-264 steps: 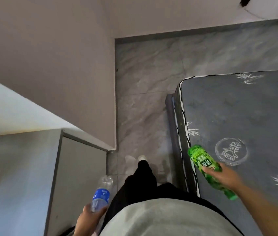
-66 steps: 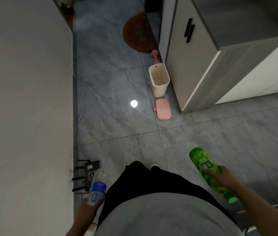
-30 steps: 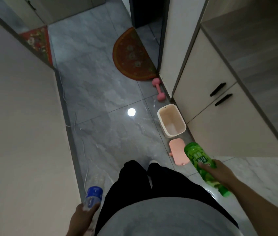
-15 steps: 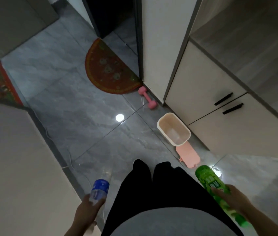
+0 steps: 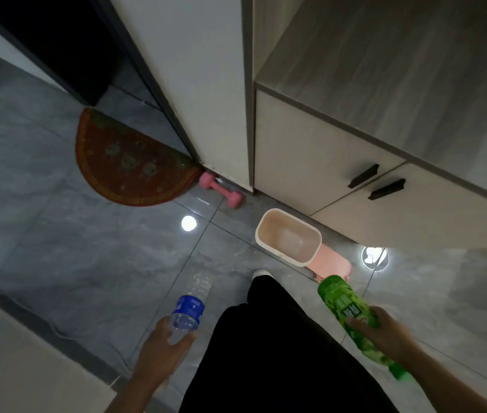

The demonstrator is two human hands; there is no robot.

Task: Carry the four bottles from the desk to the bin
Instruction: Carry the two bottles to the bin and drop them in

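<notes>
Head view, looking down past dark trousers at a grey tiled floor. Left hand (image 5: 163, 342) is wrapped around the lower body of the clear bottle (image 5: 190, 305) with a blue label — fingers closed on it. Its long axis runs from the hand up and slightly right in frame, free end pointing forward over the floor; which end carries the cap is hard to tell, the clear part blurs into the tiles.

Right hand (image 5: 385, 330) grips the green bottle (image 5: 352, 315) around its middle, fingers (image 5: 358, 324) curled over the label. Long axis is diagonal: the broad end points up-left toward the bin (image 5: 288, 236), the narrower end sticks out lower right past the wrist. Broad end sits just short of the pink lid (image 5: 333, 262), near the bin but not over its opening.

The bin is pale, rectangular with rounded corners, upright, open; inside looks bare. It stands against the cabinet (image 5: 340, 186) with black handles, the pink lid flat on the floor touching or just beside its near side. A pink dumbbell (image 5: 221, 190) lies beyond the bin by the wall corner, beside a half-round red mat (image 5: 126, 162). One shoe tip (image 5: 261, 273) shows between the two bottles.
</notes>
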